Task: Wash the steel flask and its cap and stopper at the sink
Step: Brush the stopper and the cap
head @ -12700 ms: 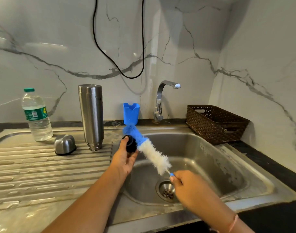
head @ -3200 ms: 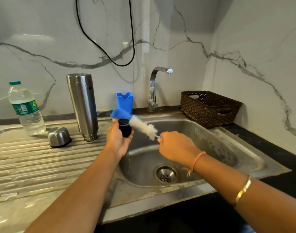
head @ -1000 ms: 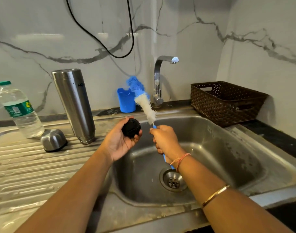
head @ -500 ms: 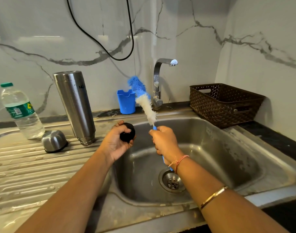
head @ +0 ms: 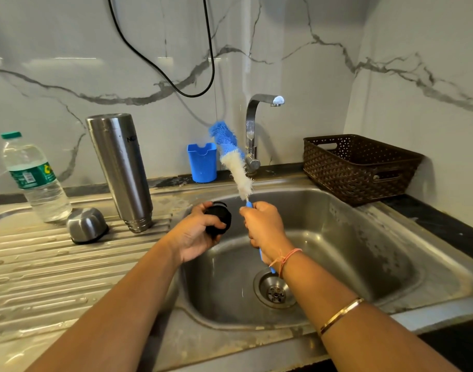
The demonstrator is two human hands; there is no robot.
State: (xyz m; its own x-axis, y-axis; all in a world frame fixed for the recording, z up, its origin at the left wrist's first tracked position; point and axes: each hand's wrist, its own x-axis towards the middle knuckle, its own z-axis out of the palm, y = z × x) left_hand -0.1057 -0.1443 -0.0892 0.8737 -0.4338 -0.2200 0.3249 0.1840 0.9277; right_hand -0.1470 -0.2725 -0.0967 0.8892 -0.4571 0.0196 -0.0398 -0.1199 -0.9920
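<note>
Two hands hover over the stainless sink basin (head: 364,251): the left hand (head: 195,237) curls round the round black plastic stopper (head: 219,214), the right hand (head: 262,226) clamps the thin blue handle of the blue-and-white bristle brush (head: 236,167), upright beside it. Left of that grip, the domed steel cap (head: 86,225) and tall steel flask (head: 120,170) await washing, I judge.

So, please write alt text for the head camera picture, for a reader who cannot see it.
Over a steel sink, the left hand holds a black stopper and the right hand holds a bottle brush, bristles up. The steel flask and cap stand on the drainboard.
</note>
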